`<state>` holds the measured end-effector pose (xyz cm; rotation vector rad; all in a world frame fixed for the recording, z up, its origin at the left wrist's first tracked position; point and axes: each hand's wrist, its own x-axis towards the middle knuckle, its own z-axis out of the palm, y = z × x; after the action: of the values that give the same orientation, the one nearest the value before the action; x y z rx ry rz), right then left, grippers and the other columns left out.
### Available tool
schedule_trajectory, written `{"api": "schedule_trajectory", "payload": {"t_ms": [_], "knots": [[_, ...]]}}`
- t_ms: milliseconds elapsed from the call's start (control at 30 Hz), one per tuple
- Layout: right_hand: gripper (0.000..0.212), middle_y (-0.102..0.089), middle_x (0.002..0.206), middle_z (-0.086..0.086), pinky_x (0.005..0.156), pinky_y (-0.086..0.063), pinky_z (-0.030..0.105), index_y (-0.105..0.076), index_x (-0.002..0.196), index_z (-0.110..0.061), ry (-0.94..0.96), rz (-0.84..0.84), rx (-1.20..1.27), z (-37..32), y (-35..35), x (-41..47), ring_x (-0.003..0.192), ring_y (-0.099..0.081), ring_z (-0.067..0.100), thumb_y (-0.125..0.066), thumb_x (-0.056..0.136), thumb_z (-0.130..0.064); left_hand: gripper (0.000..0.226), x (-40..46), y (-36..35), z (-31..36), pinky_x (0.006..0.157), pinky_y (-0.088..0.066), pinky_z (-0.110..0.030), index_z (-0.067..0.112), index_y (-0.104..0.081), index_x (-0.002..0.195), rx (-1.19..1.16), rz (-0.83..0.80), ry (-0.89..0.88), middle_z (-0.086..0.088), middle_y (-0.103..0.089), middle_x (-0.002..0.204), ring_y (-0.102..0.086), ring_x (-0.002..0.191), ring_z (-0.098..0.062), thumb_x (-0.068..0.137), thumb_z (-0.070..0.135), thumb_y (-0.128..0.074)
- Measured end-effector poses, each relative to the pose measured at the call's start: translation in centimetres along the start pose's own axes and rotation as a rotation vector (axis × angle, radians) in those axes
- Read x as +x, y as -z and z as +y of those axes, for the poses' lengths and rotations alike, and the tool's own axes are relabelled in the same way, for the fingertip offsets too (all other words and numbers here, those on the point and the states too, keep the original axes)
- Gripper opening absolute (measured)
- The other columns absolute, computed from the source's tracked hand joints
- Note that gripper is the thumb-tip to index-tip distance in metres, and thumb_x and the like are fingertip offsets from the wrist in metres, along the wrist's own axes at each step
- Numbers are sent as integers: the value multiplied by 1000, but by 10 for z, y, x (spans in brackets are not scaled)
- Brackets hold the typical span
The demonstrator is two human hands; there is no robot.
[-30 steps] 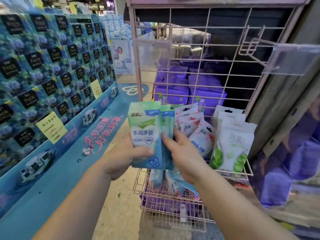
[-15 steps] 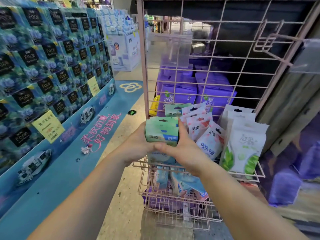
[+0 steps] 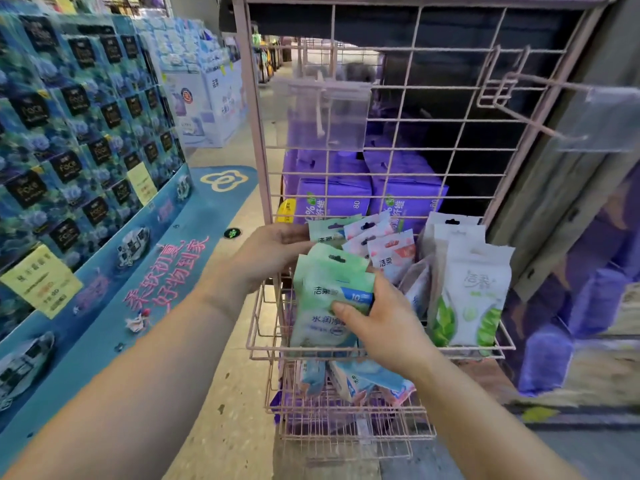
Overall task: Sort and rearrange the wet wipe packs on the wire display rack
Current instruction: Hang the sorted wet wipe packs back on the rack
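A pink wire display rack (image 3: pixel 258 161) stands in front of me with a wire basket (image 3: pixel 381 349) at hand height. My right hand (image 3: pixel 384 323) grips a small stack of green wet wipe packs (image 3: pixel 329 289) that stands upright in the basket's left end. My left hand (image 3: pixel 270 252) reaches behind that stack and touches another green pack (image 3: pixel 325 228) at the back left. Pink packs (image 3: pixel 391 252) lean in the basket's middle, and white packs with green leaves (image 3: pixel 471 292) stand at its right. Blue packs (image 3: pixel 360 379) lie in the lower basket.
Two empty hooks with clear label holders (image 3: pixel 332 112) (image 3: pixel 602 119) stick out of the rack's grid above the basket. Purple tissue boxes (image 3: pixel 367 199) sit behind the grid. A tall blue tissue display (image 3: pixel 79 140) fills the left side across a narrow aisle floor (image 3: pixel 214 393).
Both hands have lowered the green stack from in front of the rack down into the left end of the basket. My left hand has let go of it and moved behind it.
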<state>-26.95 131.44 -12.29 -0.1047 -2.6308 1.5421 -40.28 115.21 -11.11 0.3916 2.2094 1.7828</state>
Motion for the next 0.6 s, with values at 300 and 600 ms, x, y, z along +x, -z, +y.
{"api": "schedule_trajectory", "payload": {"t_ms": [300,600], "knots": [[40,-64,104,-20,77,-48,5,-47,119,-32,-40,-81,26,0,4,5,94,-59,-12,-68,85,-28,20,-10,3,2,62,-53,-20,19,-62,112,-10,39,-126,-1,-71,104,-68,84,-11,94,15,-54],[89,-62,122,-20,100,-48,36,-10,145,-49,-32,-18,138,-4,-29,5,113,-59,7,-70,81,-30,52,-56,1,-14,94,-46,-16,30,-45,129,-143,-131,-53,12,-56,130,-58,107,1,93,62,-24]]}}
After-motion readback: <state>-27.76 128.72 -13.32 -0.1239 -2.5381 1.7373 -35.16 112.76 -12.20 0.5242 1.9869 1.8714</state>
